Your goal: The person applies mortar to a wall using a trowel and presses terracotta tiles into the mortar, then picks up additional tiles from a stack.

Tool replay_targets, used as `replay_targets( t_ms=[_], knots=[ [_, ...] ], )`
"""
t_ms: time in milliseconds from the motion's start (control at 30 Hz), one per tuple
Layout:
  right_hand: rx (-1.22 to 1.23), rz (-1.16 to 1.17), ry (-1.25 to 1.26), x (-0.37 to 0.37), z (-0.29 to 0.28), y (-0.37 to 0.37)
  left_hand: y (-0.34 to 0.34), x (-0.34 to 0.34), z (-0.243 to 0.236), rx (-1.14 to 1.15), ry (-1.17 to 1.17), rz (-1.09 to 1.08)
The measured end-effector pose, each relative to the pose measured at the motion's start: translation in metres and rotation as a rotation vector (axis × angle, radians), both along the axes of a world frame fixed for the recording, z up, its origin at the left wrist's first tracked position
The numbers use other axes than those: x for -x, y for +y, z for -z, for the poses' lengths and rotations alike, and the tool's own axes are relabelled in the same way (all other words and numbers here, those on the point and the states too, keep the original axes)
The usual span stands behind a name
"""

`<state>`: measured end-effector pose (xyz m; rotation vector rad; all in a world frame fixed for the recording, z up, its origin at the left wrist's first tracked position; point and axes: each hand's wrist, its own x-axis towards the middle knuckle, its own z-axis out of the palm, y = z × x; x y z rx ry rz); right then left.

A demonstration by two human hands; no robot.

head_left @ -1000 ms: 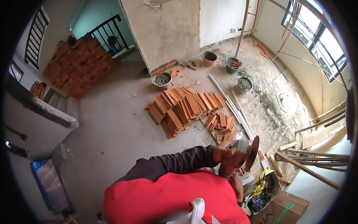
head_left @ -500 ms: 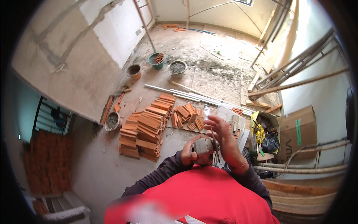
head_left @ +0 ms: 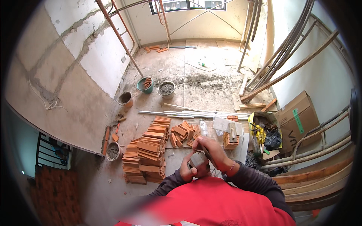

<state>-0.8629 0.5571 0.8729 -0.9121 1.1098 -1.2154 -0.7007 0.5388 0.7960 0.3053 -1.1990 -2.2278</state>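
Close to my red-shirted chest, my left hand (head_left: 185,171) is wrapped round a dusty grey, block-shaped power tool (head_left: 198,159) that looks like an angle grinder. A thin brownish disc (head_left: 209,156) shows nearly edge-on at the tool's right side. My right hand (head_left: 215,151) is closed against this disc, its fingers bent over the upper edge and its palm along the right side. The tool's lower part and the right fingertips are partly hidden. Just ahead and to the left stands a tall stack of orange clay strips (head_left: 149,148), with a looser pile (head_left: 184,133) beside it.
Mortar fills a bucket (head_left: 166,89); near it are a green bucket (head_left: 145,85) and an orange one (head_left: 125,99). Metal bars (head_left: 188,114) lie across the floor. Rightward are a debris sack (head_left: 260,130), a cardboard box (head_left: 298,116), stacked planks (head_left: 320,180) and leaning poles (head_left: 290,71).
My right hand has gone from raised, spread fingers beside the disc to bent fingers closed over it. My view has tilted up, showing more of the far wall and window.
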Motion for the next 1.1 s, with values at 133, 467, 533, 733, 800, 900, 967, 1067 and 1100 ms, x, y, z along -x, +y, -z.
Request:
replay_targets(
  t_ms=[133,467,533,733,800,900,967,1067,1100],
  knots=[
    [0.667,-0.070,0.182,0.012,0.002,-0.003,-0.008,0.003,-0.008,-0.051,0.007,0.028],
    [0.285,-0.012,0.085,0.007,-0.035,0.014,-0.016,0.013,-0.022,-0.039,-0.014,0.128],
    [0.335,-0.003,0.105,0.011,-0.035,0.012,-0.019,0.015,-0.039,-0.022,-0.056,0.107],
    [0.625,0.034,0.354,0.013,-0.044,0.010,-0.026,0.007,-0.058,0.078,-0.275,0.156],
    [0.960,0.046,0.532,0.016,-0.054,0.001,-0.019,0.014,-0.073,0.042,-0.210,0.092],
    [1.146,-0.046,0.535,0.019,-0.071,-0.004,-0.028,0.010,-0.021,0.387,-0.377,0.139],
    [1.268,-0.103,0.687,0.027,-0.069,-0.005,-0.028,0.014,-0.020,0.325,-0.330,0.100],
    [1.279,0.021,0.743,0.034,-0.067,-0.002,-0.022,0.018,-0.023,0.038,-0.123,-0.021],
    [1.113,0.110,0.742,0.029,-0.055,0.004,-0.020,0.016,-0.020,-0.028,-0.076,-0.059]
  ],
)
